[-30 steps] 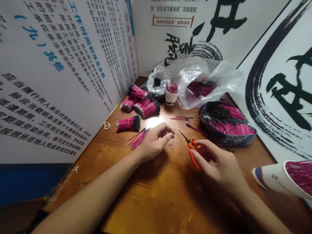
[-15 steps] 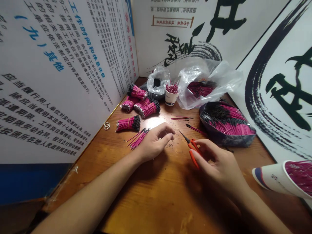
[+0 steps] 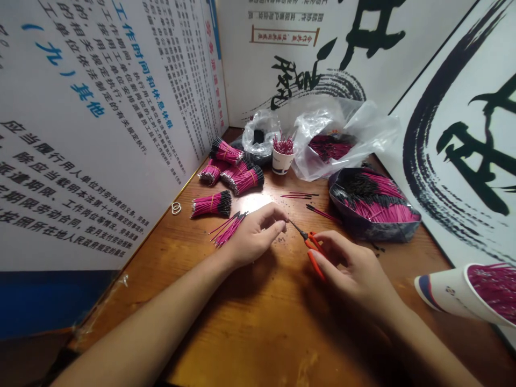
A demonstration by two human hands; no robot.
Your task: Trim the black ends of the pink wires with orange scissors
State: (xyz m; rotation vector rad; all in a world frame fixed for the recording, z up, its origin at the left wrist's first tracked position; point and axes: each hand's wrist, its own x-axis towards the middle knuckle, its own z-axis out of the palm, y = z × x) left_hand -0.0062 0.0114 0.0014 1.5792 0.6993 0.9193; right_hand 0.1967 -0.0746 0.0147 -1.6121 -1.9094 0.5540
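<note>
Orange-handled snips [image 3: 312, 242] with narrow dark blades are gripped in my right hand [image 3: 350, 269]. Their tip reaches the fingertips of my left hand [image 3: 258, 234], which is closed in a pinch. Whatever those fingers hold is too small or too hidden to make out. Just beyond my left wrist lies a loose group of pink wires [image 3: 228, 228] with black ends, partly covered by the hand. Tiny dark scraps [image 3: 282, 239] are scattered on the wooden table below the snips.
Banded wire bundles [image 3: 212, 204] lie at the left, near white rubber bands [image 3: 176, 208]. A paper cup of wires [image 3: 282, 161] and a plastic bag [image 3: 334, 140] stand at the back. On the right are a dark wire-filled bag [image 3: 374, 209] and a tilted paper cup [image 3: 447, 290]. Panels enclose the table.
My right hand has moved slightly left, bringing the snips' tip up to my left fingertips. The blades look closer together. My left hand has stayed in place.
</note>
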